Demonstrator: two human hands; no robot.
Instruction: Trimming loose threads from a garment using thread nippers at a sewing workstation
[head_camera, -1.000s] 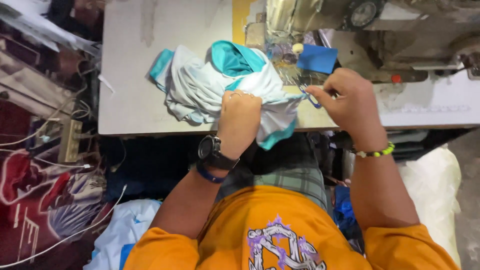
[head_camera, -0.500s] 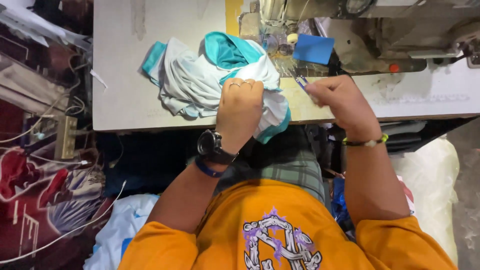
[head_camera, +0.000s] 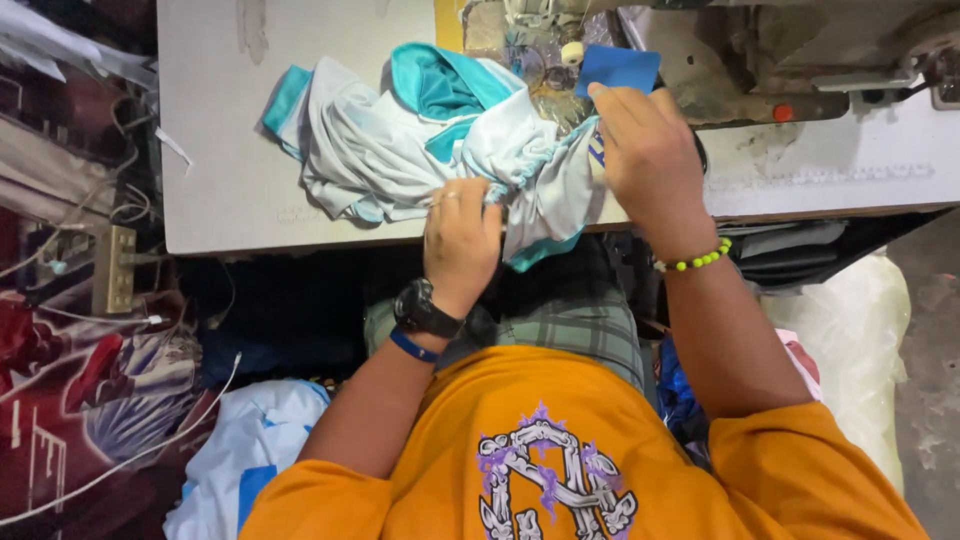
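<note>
Two bare hands were what I had under the head camera, both working at the near edge of the sewing table (head_camera: 230, 200). My left hand (head_camera: 462, 238), with a black wristwatch (head_camera: 425, 310) and a blue band (head_camera: 413, 347) on the wrist, was clenched around a gathered fold of the white and teal garment (head_camera: 400, 140), fingers curled tight into the cloth right at the table's front edge. My right hand (head_camera: 645, 150), a bead bracelet (head_camera: 697, 262) of green and white on its wrist, lay further in with the fingers held close together and bent slightly down; its fingertips touched the lower edge of a small blue rectangular piece (head_camera: 618, 68), and its palm side pressed on the bunched right end of the garment. Whether that hand actually pinched anything I could not tell, since its back hid the fingers' undersides.

The garment lay crumpled across the middle of the table, teal lining showing near the top, one teal-trimmed corner hanging over the front edge between my two wrists. Just beyond it stood the grey sewing machine (head_camera: 760, 60), its needle area close to the blue piece, with a small pale thread spool (head_camera: 571, 52) beside it. Below the table I saw my orange shirt (head_camera: 560, 440) and plaid trousers (head_camera: 580, 325). A white plastic bag (head_camera: 860, 340) sat to my right; a power strip (head_camera: 115, 268) and loose cables lay to my left.
</note>
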